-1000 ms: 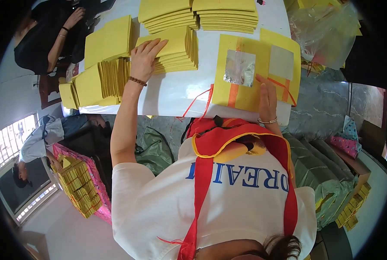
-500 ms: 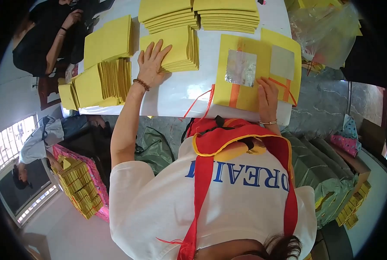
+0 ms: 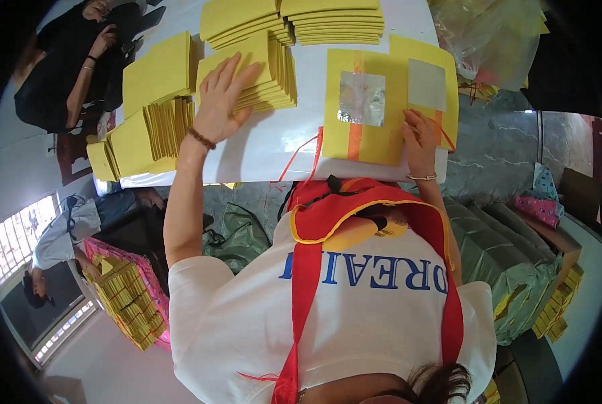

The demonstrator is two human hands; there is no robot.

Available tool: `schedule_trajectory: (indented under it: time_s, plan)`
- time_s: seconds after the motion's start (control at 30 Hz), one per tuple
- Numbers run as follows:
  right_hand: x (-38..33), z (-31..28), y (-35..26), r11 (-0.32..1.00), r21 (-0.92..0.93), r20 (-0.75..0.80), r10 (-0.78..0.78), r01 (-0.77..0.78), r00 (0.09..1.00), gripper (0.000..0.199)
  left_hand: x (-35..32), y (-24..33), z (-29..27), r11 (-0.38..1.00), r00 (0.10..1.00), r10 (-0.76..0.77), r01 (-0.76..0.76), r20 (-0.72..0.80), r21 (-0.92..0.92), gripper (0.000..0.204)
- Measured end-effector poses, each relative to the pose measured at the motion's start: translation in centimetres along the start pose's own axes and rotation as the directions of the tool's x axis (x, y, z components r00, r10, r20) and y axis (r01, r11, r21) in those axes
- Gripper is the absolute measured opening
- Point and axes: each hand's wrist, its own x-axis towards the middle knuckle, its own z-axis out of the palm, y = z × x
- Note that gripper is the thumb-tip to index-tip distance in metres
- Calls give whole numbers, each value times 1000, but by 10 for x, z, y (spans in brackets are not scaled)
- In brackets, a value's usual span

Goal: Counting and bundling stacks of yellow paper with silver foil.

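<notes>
My left hand (image 3: 221, 99) is open, its fingers spread over the left part of a stack of folded yellow paper (image 3: 279, 73). Its thumb points toward the stack's near edge; whether the fingertips touch the top piece I cannot tell. On the right, my right hand (image 3: 419, 140) lies over the inner edges of two yellow paper sheets, fingers slightly bent and holding nothing visible. The left sheet (image 3: 338, 138) bears a silver foil square (image 3: 362, 99) and an orange stripe. The right sheet (image 3: 403, 52) carries a pale grey square (image 3: 427, 85).
More yellow stacks (image 3: 332, 22) stand at the table's (image 3: 308, 94) far side, others (image 3: 156, 74) at the left. Red string (image 3: 320, 145) hangs by the near edge. A clear plastic bag (image 3: 496, 47) is at far right. Two people (image 3: 58, 87) are on the left.
My left hand has lifted a little and drawn back from the stack. My right hand's fingers have bent more. The view has shifted slightly.
</notes>
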Motion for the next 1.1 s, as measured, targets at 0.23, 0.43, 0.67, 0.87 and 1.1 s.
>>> schedule_trajectory:
  time_s: [0.23,0.43,0.67,0.87,1.1]
  plan:
    - [7,1,6,995,-77,48,63,-60,997,30,-4,103,79,878,964,252,-266,-90,-398,47]
    - [9,1,4,989,-148,66,-8,18,998,31,1,115,97,916,919,376,-388,-120,-100,34]
    - [3,1,-24,795,-471,164,-346,381,924,23,10,103,99,803,930,354,-359,-103,-476,12]
    - [4,-4,3,987,156,260,-81,41,962,35,18,98,104,758,942,324,-314,-88,-571,15]
    - [7,-1,-2,960,258,216,49,-106,975,51,25,94,101,707,955,276,-129,104,-696,20]
